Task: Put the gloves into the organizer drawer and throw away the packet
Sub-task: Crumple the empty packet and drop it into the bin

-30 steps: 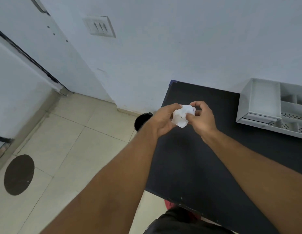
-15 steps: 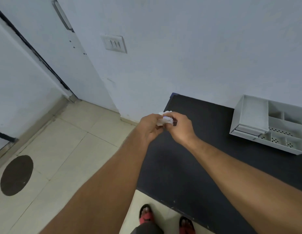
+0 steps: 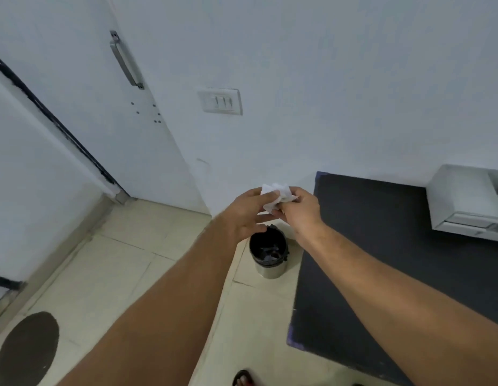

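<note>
Throwing away the packet, by all signs: gloves nowhere in view, presumably already stowed in the white organizer (image 3: 465,201) at the right edge of the black tabletop (image 3: 381,246), though its drawer front looks shut and the contents cannot be seen. Holding the crumpled white packet (image 3: 275,195) up in front of the wall, pinched from both sides. Left hand (image 3: 249,211) curled loosely, thumb and fingertips closed on the packet's left side, lower fingers partly spread beneath. Right hand (image 3: 299,208) curled tighter, gripping the packet's right side from behind, fingers mostly hidden by the back of the hand. Both hands touching the wad and nearly touching each other.

Standing on the tiled floor (image 3: 131,274), the small metal bin (image 3: 268,253) with a black liner, mouth open, sitting just beside the tabletop's left edge. In this view the bin appears directly below the hands, though true depth is hard to judge from above.

Next move, as a judgement: passing the wad into one hand or simply letting go with both, after lowering and lining up over the bin's mouth. A light crumpled packet may drift or bounce off the rim, so releasing low and centred seems wise.
</note>
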`<state>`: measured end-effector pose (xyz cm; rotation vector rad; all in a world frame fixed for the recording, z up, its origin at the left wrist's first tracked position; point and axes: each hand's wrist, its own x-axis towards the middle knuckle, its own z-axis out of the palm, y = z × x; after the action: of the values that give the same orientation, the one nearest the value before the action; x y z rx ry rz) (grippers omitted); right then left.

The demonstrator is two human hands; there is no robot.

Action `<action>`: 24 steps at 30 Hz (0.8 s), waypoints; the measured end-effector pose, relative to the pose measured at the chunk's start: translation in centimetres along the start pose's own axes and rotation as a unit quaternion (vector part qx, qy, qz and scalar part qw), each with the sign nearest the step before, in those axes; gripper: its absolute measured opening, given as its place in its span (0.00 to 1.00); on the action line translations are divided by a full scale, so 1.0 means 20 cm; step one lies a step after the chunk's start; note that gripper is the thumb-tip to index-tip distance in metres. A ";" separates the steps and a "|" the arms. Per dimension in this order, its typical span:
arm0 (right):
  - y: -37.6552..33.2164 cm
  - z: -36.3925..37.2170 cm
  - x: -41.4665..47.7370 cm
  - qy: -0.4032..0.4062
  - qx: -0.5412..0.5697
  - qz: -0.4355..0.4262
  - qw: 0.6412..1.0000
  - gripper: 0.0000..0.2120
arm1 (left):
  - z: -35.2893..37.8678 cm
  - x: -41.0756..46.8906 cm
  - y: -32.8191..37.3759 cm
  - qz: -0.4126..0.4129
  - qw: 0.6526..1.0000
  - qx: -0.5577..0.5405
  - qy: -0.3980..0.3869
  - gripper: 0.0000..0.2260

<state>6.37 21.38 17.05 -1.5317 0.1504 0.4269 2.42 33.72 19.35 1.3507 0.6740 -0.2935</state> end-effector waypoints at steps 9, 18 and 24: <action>0.11 0.34 0.05 -0.058 -0.176 -0.019 0.982 0.20 | -0.35 0.24 0.02 0.005 0.994 0.054 0.090 0.23; 0.30 0.43 0.39 -0.087 -0.303 -0.023 0.949 0.27 | -0.50 0.63 -0.09 -0.095 0.993 0.063 0.039 0.18; 0.40 0.45 0.73 -0.090 -0.384 -0.009 0.919 0.16 | -0.53 0.87 -0.08 -0.149 0.989 0.001 0.002 0.19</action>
<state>15.26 32.72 4.83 -2.2485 -0.2045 0.6554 12.15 46.65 7.00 1.2508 0.8804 -0.5310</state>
